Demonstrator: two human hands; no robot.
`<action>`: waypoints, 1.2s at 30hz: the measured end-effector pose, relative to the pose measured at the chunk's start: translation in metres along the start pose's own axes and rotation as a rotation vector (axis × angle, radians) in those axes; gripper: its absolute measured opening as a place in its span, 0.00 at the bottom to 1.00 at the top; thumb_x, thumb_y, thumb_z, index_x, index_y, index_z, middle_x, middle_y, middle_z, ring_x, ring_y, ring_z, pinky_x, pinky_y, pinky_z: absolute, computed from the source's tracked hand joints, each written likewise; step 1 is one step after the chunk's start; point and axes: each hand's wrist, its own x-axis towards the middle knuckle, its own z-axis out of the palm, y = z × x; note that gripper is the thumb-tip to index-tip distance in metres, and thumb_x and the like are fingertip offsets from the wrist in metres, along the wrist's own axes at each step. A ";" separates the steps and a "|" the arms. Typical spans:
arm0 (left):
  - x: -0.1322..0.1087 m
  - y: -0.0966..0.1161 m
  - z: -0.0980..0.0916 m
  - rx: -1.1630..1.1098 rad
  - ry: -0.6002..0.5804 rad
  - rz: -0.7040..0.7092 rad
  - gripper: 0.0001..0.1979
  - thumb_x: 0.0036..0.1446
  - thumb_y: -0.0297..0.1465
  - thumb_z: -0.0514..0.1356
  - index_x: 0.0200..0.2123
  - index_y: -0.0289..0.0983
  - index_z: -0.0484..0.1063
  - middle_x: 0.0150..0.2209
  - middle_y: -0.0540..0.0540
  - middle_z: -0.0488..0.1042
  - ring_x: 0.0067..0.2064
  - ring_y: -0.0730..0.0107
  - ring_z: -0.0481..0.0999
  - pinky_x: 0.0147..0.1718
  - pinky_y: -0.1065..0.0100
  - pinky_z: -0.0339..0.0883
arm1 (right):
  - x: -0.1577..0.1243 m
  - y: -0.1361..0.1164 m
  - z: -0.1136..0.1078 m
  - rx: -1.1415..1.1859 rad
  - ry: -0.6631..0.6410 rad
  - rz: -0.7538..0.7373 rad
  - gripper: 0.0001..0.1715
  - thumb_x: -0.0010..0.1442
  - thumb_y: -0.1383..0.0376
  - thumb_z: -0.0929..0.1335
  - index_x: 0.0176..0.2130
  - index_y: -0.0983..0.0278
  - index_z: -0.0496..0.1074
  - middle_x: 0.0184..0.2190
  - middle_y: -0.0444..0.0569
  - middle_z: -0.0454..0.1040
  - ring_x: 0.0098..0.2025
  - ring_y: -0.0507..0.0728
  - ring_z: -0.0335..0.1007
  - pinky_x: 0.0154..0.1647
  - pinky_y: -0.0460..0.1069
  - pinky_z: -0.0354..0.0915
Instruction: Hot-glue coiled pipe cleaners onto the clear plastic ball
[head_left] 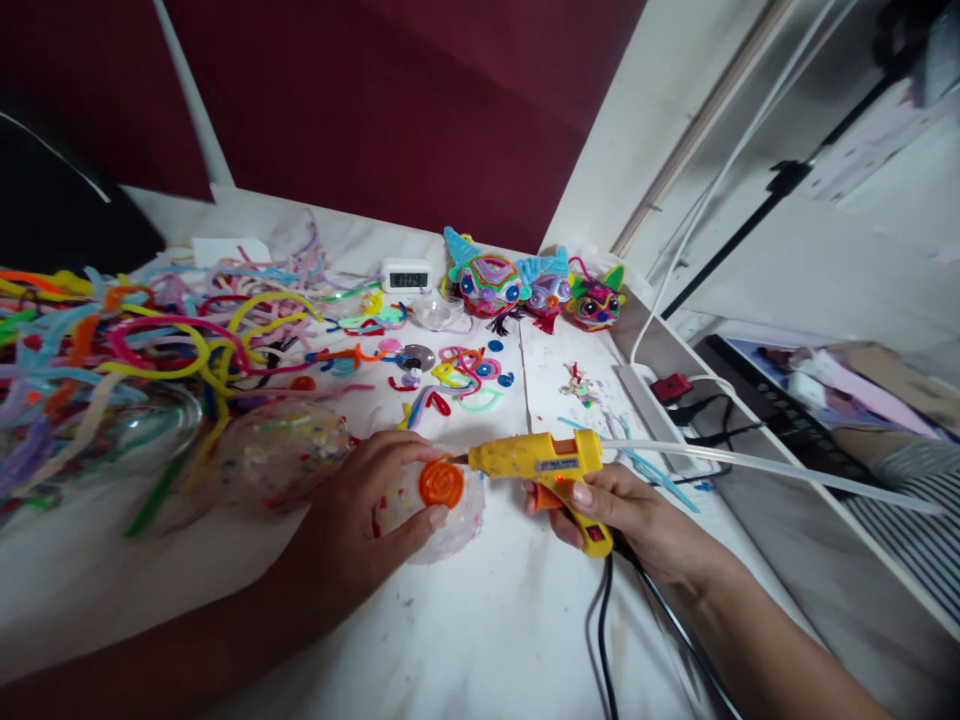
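My left hand (352, 515) is closed, with thumb and index finger at opposite edges of an orange pipe-cleaner coil (441, 485). Beneath the coil is a clear plastic piece (427, 540) with coloured specks; whether the coil is stuck to it I cannot tell. My right hand (630, 505) is wrapped around the handle of a yellow hot glue gun (536, 455), its fingers at the orange trigger. The gun's nozzle points left and meets the coil's upper edge. A long clear glue stick (750, 465) sticks out of its back.
Pipe cleaners (180, 345) heap at the left, beside a speckled clear dome (281, 455). Three decorated animal heads (487, 285) stand at the back near a white digital clock (407, 275). A power strip (660, 410) lies at the right; black cords (606, 640) run toward the front.
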 end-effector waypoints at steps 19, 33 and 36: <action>0.000 0.000 0.000 0.020 0.009 0.021 0.16 0.60 0.41 0.61 0.50 0.45 0.76 0.52 0.46 0.77 0.54 0.54 0.77 0.57 0.58 0.73 | 0.002 0.000 0.001 0.027 -0.013 0.025 0.34 0.62 0.40 0.71 0.40 0.69 0.82 0.23 0.46 0.69 0.25 0.51 0.57 0.27 0.48 0.50; 0.001 -0.001 0.001 0.011 0.011 0.057 0.15 0.61 0.39 0.61 0.51 0.44 0.75 0.53 0.47 0.76 0.55 0.56 0.76 0.58 0.61 0.70 | 0.003 -0.002 0.000 0.094 -0.004 0.070 0.34 0.61 0.41 0.72 0.41 0.71 0.82 0.22 0.47 0.70 0.25 0.51 0.59 0.27 0.48 0.50; 0.000 -0.001 0.001 0.016 0.007 0.056 0.16 0.61 0.39 0.61 0.51 0.43 0.74 0.53 0.47 0.75 0.55 0.56 0.76 0.58 0.61 0.70 | 0.004 0.001 -0.001 0.103 -0.013 0.069 0.34 0.62 0.41 0.71 0.42 0.71 0.82 0.22 0.47 0.71 0.24 0.51 0.59 0.26 0.47 0.49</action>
